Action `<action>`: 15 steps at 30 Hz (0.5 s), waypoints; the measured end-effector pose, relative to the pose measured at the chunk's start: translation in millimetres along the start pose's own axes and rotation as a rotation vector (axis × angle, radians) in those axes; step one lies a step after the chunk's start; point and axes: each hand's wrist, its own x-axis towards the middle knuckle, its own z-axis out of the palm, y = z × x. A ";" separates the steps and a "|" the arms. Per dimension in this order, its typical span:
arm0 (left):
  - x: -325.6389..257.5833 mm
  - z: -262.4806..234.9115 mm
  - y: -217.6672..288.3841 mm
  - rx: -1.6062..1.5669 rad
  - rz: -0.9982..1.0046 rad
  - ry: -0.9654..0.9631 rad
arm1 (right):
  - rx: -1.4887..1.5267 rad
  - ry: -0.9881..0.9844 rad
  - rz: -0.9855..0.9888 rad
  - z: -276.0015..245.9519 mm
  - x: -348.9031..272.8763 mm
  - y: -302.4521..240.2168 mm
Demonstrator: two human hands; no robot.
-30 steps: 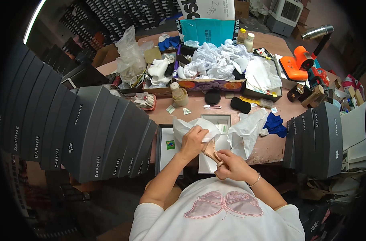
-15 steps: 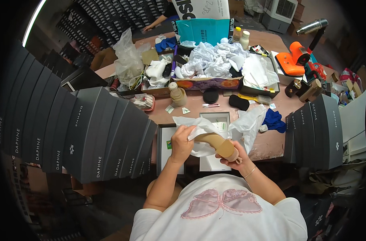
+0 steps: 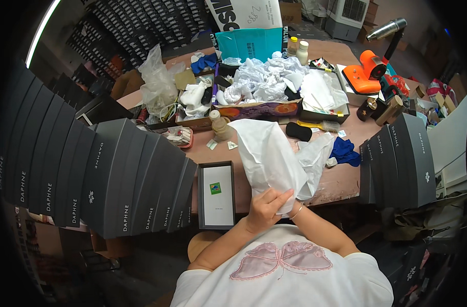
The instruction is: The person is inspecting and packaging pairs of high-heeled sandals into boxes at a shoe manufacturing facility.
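Note:
A large sheet of white tissue paper (image 3: 267, 153) is spread upright in front of me, its lower end gathered near my body. My left hand (image 3: 267, 209) is closed on that lower edge, thumb and fingers pinching the paper. Behind the sheet, the fingers of my right hand are hidden; only the wrist with a thin bracelet (image 3: 296, 211) shows, so its grip cannot be made out. No shoe is visible now. A second crumpled piece of white paper (image 3: 315, 158) lies to the right. At the left stands an open dark shoebox part (image 3: 216, 169) with a white inside and a green sticker (image 3: 215, 188).
Stacked dark shoeboxes flank me on the left (image 3: 113, 174) and right (image 3: 410, 158). Along the back sit a carton of crumpled paper (image 3: 264, 110), a bottle (image 3: 220, 127), a black sponge (image 3: 298, 132), a yellow-handled brush (image 3: 315, 125), a blue cloth (image 3: 344, 152) and an orange tool (image 3: 364, 77).
The tan shoe held in my right hand is now out of sight behind the raised paper. My left hand has moved right and down, toward my right wrist, pulling the paper across.

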 end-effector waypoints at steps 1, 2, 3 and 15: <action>-8.5 0.9 1.2 -0.031 -0.050 0.021 | -0.008 -0.012 0.021 -4.4 2.9 -3.6; -15.1 1.7 0.3 -0.061 -0.104 0.049 | -0.006 -0.021 0.042 -8.7 1.0 -7.8; -18.2 -0.1 -3.1 -0.040 -0.150 0.021 | 0.000 -0.035 0.054 -12.2 2.2 -13.8; -45.1 29.1 20.5 -0.281 -0.021 -0.345 | -0.047 -0.065 0.054 -10.0 1.8 -11.9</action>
